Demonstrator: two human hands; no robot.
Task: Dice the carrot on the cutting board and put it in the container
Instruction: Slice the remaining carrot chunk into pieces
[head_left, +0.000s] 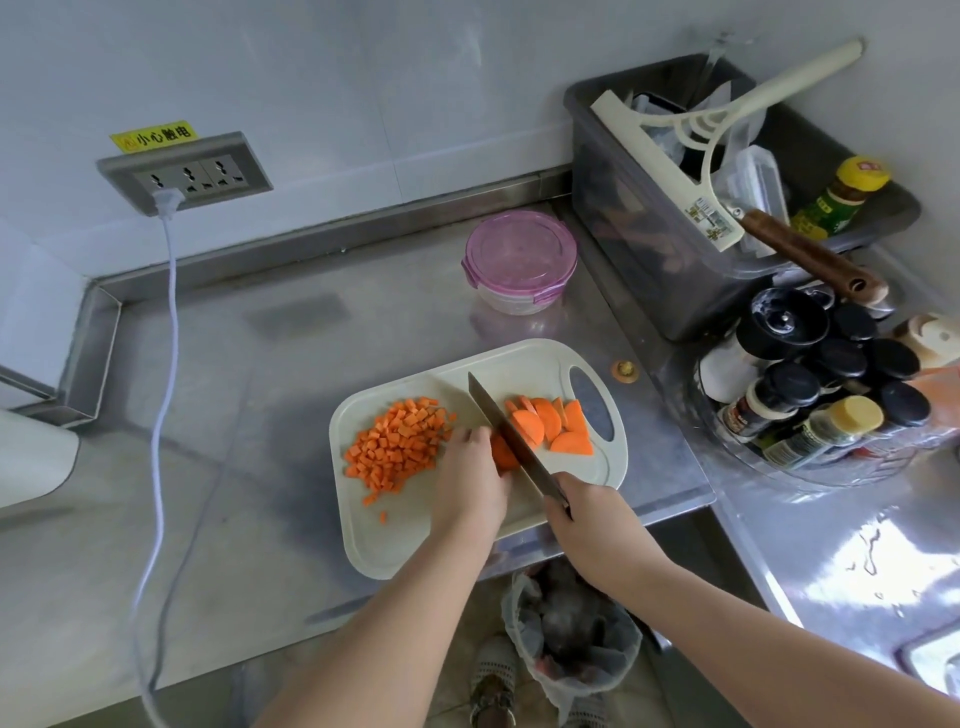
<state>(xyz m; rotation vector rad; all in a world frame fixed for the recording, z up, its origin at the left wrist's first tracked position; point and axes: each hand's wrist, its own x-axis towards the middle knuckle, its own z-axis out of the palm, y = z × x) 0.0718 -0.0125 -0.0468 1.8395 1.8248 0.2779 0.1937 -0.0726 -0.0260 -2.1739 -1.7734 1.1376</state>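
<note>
Frontward, cutting board (415, 540) near counter (260, 389) edge; open steel behind, toward container (519, 260).

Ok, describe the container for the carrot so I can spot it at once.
On the steel counter, look beyond the pale cutting board, toward the wall. The container stands left of the big grey bin. Only it has a pink clip-on lid, on a round clear body.
</note>
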